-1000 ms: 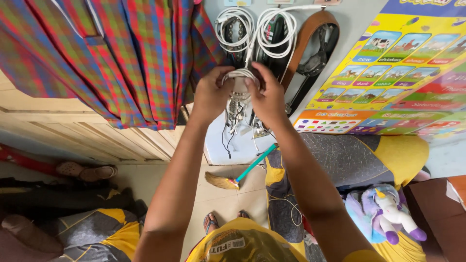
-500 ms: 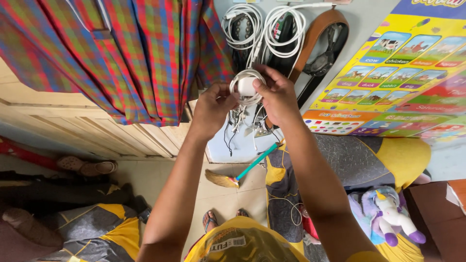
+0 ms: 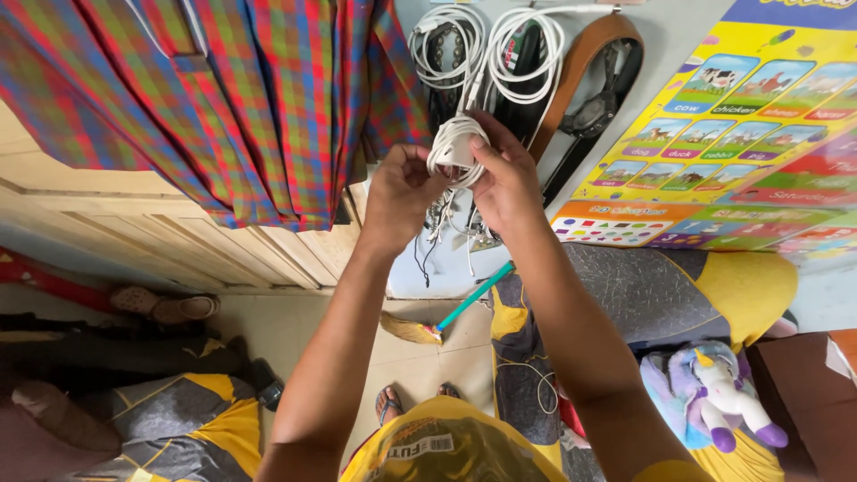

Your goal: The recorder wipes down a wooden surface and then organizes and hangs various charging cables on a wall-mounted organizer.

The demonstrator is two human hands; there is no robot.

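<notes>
A white charger with its cable wound around it (image 3: 453, 148) is held up in front of the wall between both hands. My left hand (image 3: 399, 192) pinches the bundle from the left. My right hand (image 3: 504, 174) grips it from the right, the thumb lying over the coils. Two more coils of white cable (image 3: 486, 49) hang on the wall just above, joined to the bundle by a strand. Several thin cords dangle below my hands.
A plaid cloth (image 3: 223, 98) hangs at the left over a wooden door (image 3: 134, 241). A brown belt (image 3: 580, 58) and a picture chart (image 3: 714, 134) hang at the right. Below lie a small broom (image 3: 446, 317), a patterned mattress (image 3: 643, 295), a plush unicorn (image 3: 714, 393) and shoes (image 3: 165, 306).
Both hands have lifted the cable bundle slightly higher toward the hanging coils. The cable now sits tighter around the charger, and my right thumb has come over the top of it.
</notes>
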